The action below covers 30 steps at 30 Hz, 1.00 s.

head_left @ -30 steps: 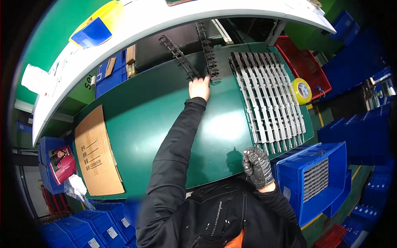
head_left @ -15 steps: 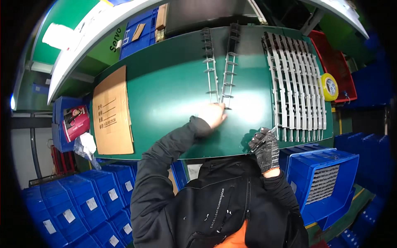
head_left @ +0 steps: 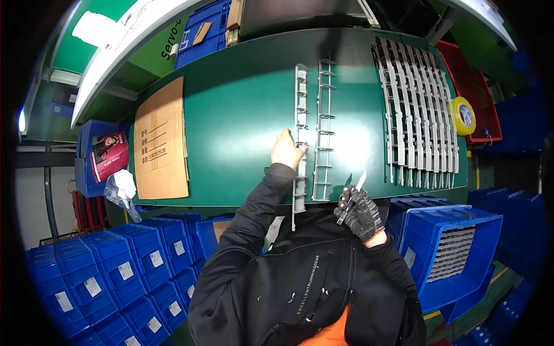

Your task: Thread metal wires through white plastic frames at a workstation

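My bare left hand (head_left: 285, 151) is closed on the middle of a long grey plastic strip (head_left: 300, 104) with short cross ribs. The strip runs away from me, its near end reaching past the table's front edge. A second ribbed strip (head_left: 324, 132) lies parallel, just to its right, untouched. In a dark knit glove with bare fingertips, my right hand (head_left: 365, 214) grips a knife (head_left: 362, 180) near the front edge. Its pale blade points up and away from me. Most of the knife's handle is hidden by the fingers.
A row of several similar strips (head_left: 411, 115) covers the right of the green table (head_left: 242, 115), beside a yellow tape roll (head_left: 463, 116). Flat cardboard (head_left: 161, 141) lies at the left. Blue crates (head_left: 109, 277) stand at lower left; another crate (head_left: 456, 242) holds grey strips.
Both loose strips have come nearer to me, and the left one is straighter and turned over. My left hand has shifted left with it. My right hand's knife blade now shows clearly.
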### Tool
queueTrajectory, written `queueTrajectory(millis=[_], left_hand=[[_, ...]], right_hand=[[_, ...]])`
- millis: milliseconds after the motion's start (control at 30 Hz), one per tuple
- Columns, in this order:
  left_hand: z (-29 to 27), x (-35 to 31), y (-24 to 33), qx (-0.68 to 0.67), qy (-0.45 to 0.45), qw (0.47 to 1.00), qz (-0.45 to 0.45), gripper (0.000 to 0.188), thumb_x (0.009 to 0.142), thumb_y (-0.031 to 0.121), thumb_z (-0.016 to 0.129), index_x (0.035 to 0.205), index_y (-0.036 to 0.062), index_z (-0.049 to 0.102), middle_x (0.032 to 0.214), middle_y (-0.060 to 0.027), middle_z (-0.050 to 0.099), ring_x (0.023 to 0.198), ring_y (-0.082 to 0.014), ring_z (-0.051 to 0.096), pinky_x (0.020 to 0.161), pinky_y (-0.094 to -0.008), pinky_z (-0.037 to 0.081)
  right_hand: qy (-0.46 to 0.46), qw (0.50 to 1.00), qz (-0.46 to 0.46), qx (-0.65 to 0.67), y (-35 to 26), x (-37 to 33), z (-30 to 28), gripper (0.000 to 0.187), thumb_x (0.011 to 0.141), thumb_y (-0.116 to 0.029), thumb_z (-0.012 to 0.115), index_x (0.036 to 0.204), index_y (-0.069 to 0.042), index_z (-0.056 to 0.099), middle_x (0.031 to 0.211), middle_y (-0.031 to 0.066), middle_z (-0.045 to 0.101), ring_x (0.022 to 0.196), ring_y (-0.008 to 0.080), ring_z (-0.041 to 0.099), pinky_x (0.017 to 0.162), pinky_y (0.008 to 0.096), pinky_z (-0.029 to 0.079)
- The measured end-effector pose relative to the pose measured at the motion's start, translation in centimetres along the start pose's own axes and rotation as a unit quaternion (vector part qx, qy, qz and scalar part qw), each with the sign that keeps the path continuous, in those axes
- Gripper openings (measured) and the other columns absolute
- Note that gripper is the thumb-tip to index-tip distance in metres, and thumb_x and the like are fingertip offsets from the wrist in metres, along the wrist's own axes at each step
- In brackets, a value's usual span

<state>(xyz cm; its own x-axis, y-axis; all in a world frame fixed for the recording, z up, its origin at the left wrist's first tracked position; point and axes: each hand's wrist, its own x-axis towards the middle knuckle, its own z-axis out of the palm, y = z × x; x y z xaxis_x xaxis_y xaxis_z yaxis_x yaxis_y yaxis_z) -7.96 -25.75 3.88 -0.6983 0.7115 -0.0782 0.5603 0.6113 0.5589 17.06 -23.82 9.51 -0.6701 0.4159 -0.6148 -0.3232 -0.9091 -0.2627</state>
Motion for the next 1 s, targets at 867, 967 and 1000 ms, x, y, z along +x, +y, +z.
queueTrajectory(millis=[867, 967, 1000], left_hand=[[-9.1, -6.3, 4.1, -0.6, -0.522, 0.606, -0.015, 0.066, 0.082, 0.036, 0.058, 0.131, -0.001, 0.032, 0.124, -0.0179, 0.045, 0.113, -0.0271, 0.046, 0.091, -0.0366, 0.042], [-9.0, -6.6, 6.8, -0.542, -0.516, 0.661, -0.047, 0.051, 0.088, 0.026, 0.052, 0.127, -0.0013, 0.035, 0.115, -0.0197, 0.051, 0.095, -0.0248, 0.059, 0.071, -0.0328, 0.053], [-9.0, -6.8, 7.3, -0.542, -0.508, 0.667, -0.059, 0.044, 0.089, 0.021, 0.051, 0.124, -0.0009, 0.038, 0.107, -0.0194, 0.056, 0.08, -0.0225, 0.063, 0.063, -0.03, 0.054]], right_hand=[[0.017, 0.924, -0.265, -0.275, -7.4, 1.5, 8.0, 0.017, 0.081, -0.017, 0.058, 0.089, -0.002, 0.059, 0.06, -0.0012, 0.052, 0.044, 0.0045, 0.043, 0.038, 0.0172, 0.031], [0.027, 0.926, -0.211, -0.312, -6.4, 1.2, 9.1, 0.018, 0.081, -0.018, 0.058, 0.088, -0.002, 0.058, 0.06, -0.0006, 0.051, 0.043, 0.0056, 0.043, 0.038, 0.0185, 0.031], [0.013, 0.923, -0.204, -0.325, -6.3, 1.1, 9.6, 0.019, 0.081, -0.019, 0.059, 0.091, -0.002, 0.057, 0.061, -0.0006, 0.051, 0.044, 0.0058, 0.043, 0.039, 0.0189, 0.032]])
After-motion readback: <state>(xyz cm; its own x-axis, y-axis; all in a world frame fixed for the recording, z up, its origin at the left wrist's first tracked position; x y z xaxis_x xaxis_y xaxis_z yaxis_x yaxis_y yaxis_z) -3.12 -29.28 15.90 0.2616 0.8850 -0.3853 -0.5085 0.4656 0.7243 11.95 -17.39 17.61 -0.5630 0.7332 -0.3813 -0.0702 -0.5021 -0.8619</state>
